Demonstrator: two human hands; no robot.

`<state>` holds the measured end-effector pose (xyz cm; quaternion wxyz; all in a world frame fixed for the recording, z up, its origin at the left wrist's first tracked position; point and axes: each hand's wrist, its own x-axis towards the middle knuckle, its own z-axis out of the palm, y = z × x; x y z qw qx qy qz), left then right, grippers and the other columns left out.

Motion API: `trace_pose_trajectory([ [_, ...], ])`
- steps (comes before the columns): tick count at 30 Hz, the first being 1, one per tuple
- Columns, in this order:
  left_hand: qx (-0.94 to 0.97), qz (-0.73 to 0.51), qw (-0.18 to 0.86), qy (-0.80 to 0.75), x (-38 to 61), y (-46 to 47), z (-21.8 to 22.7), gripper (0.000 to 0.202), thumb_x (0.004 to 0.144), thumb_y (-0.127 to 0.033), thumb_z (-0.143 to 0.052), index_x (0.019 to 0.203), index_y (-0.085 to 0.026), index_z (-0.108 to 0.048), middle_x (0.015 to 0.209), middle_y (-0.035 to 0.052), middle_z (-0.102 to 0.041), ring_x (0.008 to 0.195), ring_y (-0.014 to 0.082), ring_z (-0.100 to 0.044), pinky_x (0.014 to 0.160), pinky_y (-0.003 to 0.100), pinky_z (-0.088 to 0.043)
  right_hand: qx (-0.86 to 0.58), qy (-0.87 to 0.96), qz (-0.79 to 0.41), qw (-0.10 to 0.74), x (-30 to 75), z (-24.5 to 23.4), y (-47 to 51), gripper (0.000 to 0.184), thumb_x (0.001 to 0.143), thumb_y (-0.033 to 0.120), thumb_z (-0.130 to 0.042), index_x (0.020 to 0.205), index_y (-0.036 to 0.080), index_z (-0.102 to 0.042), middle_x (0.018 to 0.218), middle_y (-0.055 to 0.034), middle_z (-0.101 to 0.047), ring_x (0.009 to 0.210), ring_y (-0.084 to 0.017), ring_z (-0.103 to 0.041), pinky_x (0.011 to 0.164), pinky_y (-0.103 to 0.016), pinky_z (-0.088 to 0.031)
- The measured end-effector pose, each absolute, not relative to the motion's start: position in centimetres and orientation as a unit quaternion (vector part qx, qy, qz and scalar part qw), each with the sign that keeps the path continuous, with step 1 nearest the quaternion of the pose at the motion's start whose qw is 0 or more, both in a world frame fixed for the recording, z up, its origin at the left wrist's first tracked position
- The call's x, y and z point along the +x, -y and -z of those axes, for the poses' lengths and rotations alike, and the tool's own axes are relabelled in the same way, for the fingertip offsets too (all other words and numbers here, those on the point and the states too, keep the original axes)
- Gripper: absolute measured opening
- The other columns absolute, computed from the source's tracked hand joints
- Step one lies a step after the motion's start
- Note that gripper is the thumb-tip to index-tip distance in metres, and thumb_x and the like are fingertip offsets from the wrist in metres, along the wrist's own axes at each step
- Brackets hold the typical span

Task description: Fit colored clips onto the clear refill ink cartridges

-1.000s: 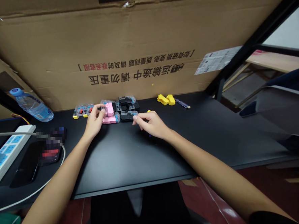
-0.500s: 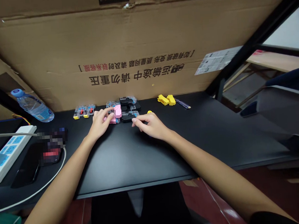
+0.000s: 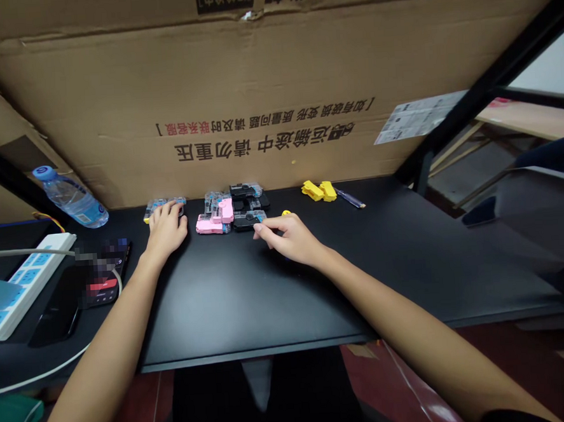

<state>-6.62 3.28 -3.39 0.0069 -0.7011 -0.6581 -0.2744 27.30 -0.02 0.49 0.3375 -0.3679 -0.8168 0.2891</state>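
left hand (image 3: 166, 231) over clear units (image 3: 152, 206), left of pink pair (image 3: 211, 225); grip hidden, can't tell. right hand (image 3: 290, 236) right of pink pair, by black unit (image 3: 243, 222): fingers bunched, contents unclear. units likely grouped by colour.

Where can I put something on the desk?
A big bare patch of desk lies between the left arm and right arm, from the pink pieces to the front edge. Another lies right of the right arm, in front of the purple tool. Crowded: the back, around the pink and black pieces, and left, by the power strip.
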Motion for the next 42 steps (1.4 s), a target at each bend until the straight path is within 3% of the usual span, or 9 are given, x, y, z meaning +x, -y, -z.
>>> trace_pose_trajectory([
  [7,-0.702,0.258,0.038,0.663,-5.6,-2.5,1.7,0.024,0.100,-0.035,-0.056,0.105,-0.024,-0.077,0.119,0.0150,-0.068,0.122,0.0406,-0.059,0.111,0.066,-0.040,-0.364,0.821,-0.283,0.337,27.3,-0.4,-0.1,0.048,0.108,0.048,-0.051,0.080,0.018,-0.075,0.057,0.0017,-0.061,0.053,-0.014,-0.054,0.060,-0.030,-0.037],
  [11,-0.704,0.266,0.050,0.657,-5.8,-2.4,1.7,0.015,0.094,-0.031,-0.061,0.089,-0.022,-0.073,0.119,0.0148,-0.065,0.117,0.0388,-0.059,0.106,0.058,-0.049,-0.366,0.825,-0.260,0.343,27.6,-0.4,-0.4,0.048,0.108,0.047,-0.052,0.078,0.019,-0.076,0.056,0.0021,-0.060,0.054,-0.014,-0.053,0.061,-0.030,-0.038],
  [16,-0.696,0.257,0.032,0.669,-5.7,-2.1,1.8,0.021,0.091,-0.039,-0.069,0.079,-0.022,-0.065,0.124,0.0148,-0.064,0.118,0.0410,-0.060,0.104,0.059,-0.053,-0.408,0.794,-0.218,0.394,28.7,-0.8,-1.3,0.047,0.107,0.047,-0.055,0.076,0.019,-0.077,0.055,0.0015,-0.060,0.054,-0.015,-0.051,0.061,-0.031,-0.038],
  [22,-0.689,0.295,0.019,0.662,-5.1,-1.6,0.6,0.009,0.085,-0.024,-0.071,0.083,-0.024,-0.062,0.122,0.0115,-0.065,0.111,0.0353,-0.067,0.098,0.051,-0.057,-0.468,0.741,-0.177,0.448,30.4,-1.2,-2.7,0.044,0.105,0.047,-0.056,0.077,0.019,-0.077,0.054,0.0008,-0.059,0.052,-0.016,-0.052,0.058,-0.032,-0.038],
  [28,-0.693,0.451,0.051,0.560,-3.6,-0.6,-1.9,0.006,0.091,-0.022,-0.069,0.096,-0.024,-0.065,0.132,0.0119,-0.064,0.125,0.0315,-0.065,0.116,0.050,-0.051,-0.523,0.683,-0.114,0.496,33.8,-1.3,-5.4,0.028,0.101,0.039,-0.059,0.098,0.019,-0.078,0.082,-0.0070,-0.077,0.074,-0.023,-0.070,0.074,-0.036,-0.053],
  [31,-0.779,0.438,0.011,0.448,-1.4,0.3,-1.8,0.006,0.091,-0.022,-0.070,0.095,-0.024,-0.066,0.132,0.0113,-0.067,0.128,0.0302,-0.065,0.116,0.050,-0.051,-0.563,0.689,-0.060,0.452,36.0,-0.2,-7.2,0.027,0.098,0.033,-0.057,0.111,0.019,-0.076,0.109,-0.0145,-0.081,0.101,-0.030,-0.074,0.094,-0.044,-0.057],
  [35,-0.888,0.322,-0.072,0.320,2.3,2.2,-0.6,0.004,0.092,-0.020,-0.068,0.093,-0.024,-0.068,0.133,0.0106,-0.071,0.113,0.0266,-0.069,0.103,0.047,-0.057,-0.617,0.707,0.005,0.347,38.3,1.9,-8.9,0.039,0.097,0.032,-0.055,0.128,0.016,-0.072,0.134,-0.0225,-0.073,0.130,-0.039,-0.066,0.114,-0.054,-0.050],
  [38,-0.919,0.267,-0.119,0.263,4.2,3.3,0.1,0.005,0.093,-0.019,-0.066,0.092,-0.024,-0.066,0.131,0.0100,-0.071,0.108,0.0247,-0.070,0.097,0.043,-0.058,-0.637,0.717,0.016,0.284,39.2,3.1,-9.5,0.048,0.095,0.031,-0.056,0.139,0.016,-0.067,0.147,-0.0229,-0.068,0.140,-0.041,-0.059,0.117,-0.059,-0.046],
  [42,-0.919,0.223,-0.182,0.271,4.5,3.6,0.3,0.008,0.097,-0.026,-0.066,0.090,-0.023,-0.064,0.130,0.0083,-0.070,0.106,0.0236,-0.071,0.095,0.041,-0.057,-0.634,0.745,0.012,0.207,39.2,3.6,-9.6,0.048,0.096,0.030,-0.056,0.139,0.017,-0.071,0.148,-0.0189,-0.070,0.144,-0.040,-0.057,0.123,-0.059,-0.039],
])
